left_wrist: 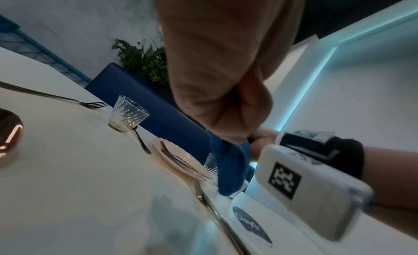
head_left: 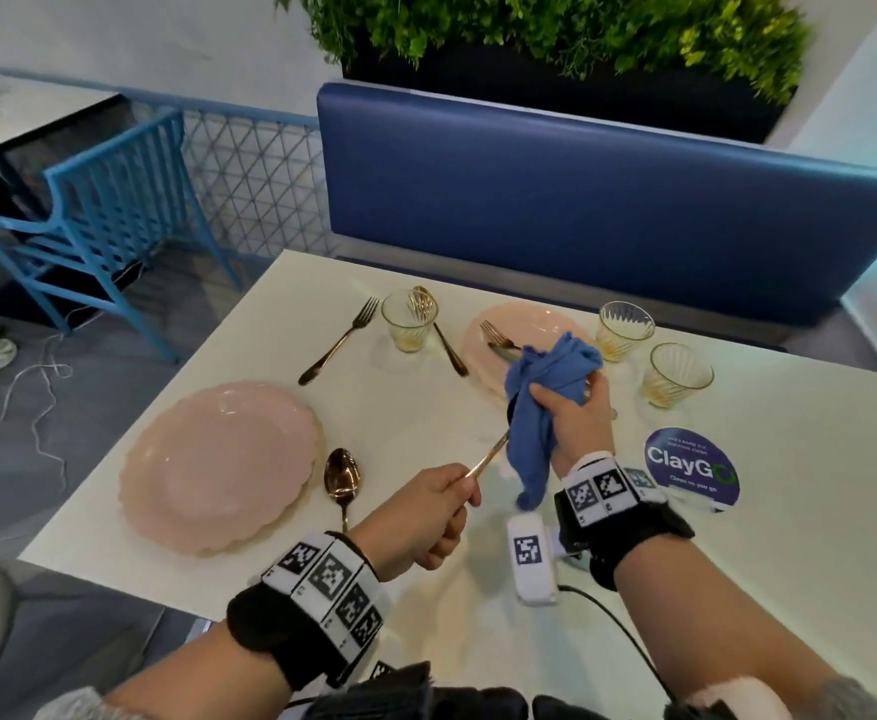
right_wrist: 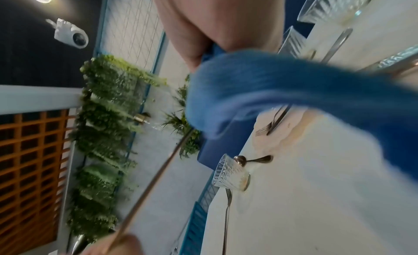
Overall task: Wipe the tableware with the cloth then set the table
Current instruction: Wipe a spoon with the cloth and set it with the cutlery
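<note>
My left hand [head_left: 446, 506] grips the end of a gold utensil's handle [head_left: 488, 454] above the white table [head_left: 789, 511]. The utensil's head is hidden inside a blue cloth [head_left: 545, 392], which my right hand [head_left: 576, 413] holds bunched around it. In the right wrist view the thin handle [right_wrist: 153, 178] runs up into the cloth [right_wrist: 271, 90]. A pink plate [head_left: 218, 465] lies near left with a gold spoon [head_left: 342, 478] beside it. A second pink plate [head_left: 540, 319] farther back carries a fork and another piece of cutlery.
A fork [head_left: 342, 337] lies at the far left of the table. A glass [head_left: 409, 320] stands with a spoon [head_left: 449, 345] behind it. Two more glasses [head_left: 624, 330] [head_left: 678, 374] stand right of the cloth. A round ClayGo sticker [head_left: 691, 467] is on the table. A blue bench [head_left: 581, 200] backs the far edge.
</note>
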Available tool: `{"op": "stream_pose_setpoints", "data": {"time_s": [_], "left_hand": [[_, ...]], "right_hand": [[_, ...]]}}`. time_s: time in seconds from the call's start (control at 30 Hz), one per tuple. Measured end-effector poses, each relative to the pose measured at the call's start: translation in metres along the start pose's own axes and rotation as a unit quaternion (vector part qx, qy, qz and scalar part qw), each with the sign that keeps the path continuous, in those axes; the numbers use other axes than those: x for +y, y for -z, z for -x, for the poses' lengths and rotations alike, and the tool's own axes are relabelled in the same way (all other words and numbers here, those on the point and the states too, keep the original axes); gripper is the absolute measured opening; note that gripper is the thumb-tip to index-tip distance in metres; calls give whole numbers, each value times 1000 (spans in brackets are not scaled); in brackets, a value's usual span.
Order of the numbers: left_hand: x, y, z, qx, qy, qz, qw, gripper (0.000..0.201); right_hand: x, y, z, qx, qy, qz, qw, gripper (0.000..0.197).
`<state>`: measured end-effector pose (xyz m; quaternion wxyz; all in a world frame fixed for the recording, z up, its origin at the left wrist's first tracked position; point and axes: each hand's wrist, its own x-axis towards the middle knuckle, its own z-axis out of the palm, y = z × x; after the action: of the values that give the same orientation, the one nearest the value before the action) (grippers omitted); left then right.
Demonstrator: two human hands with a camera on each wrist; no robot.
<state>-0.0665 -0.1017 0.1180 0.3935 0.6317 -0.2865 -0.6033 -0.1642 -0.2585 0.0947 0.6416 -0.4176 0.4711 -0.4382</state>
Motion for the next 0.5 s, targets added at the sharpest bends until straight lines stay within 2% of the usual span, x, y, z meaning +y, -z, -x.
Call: {"op": "stream_pose_setpoints", "data": {"time_s": [0.17, 0.27, 0.37, 0.43, 0.5], "left_hand": [[-5, 23, 0, 3, -7, 16, 1000, 27], [-6, 33, -4, 11, -15, 24, 1000, 28], [-9, 37, -13, 22, -30, 51, 998, 33], [-11, 36, -18, 22, -20, 63, 998, 34], [-13, 36, -20, 7, -6, 61, 998, 27]], "right_hand": [[13, -28, 14, 21, -20, 20, 999, 46], [21, -45, 30, 14, -76, -11, 997, 38], [33, -60, 50, 9, -95, 35, 995, 29], [37, -61, 60, -10, -81, 74, 994, 34], [31, -55, 66, -24, -74, 89, 993, 41]]}}
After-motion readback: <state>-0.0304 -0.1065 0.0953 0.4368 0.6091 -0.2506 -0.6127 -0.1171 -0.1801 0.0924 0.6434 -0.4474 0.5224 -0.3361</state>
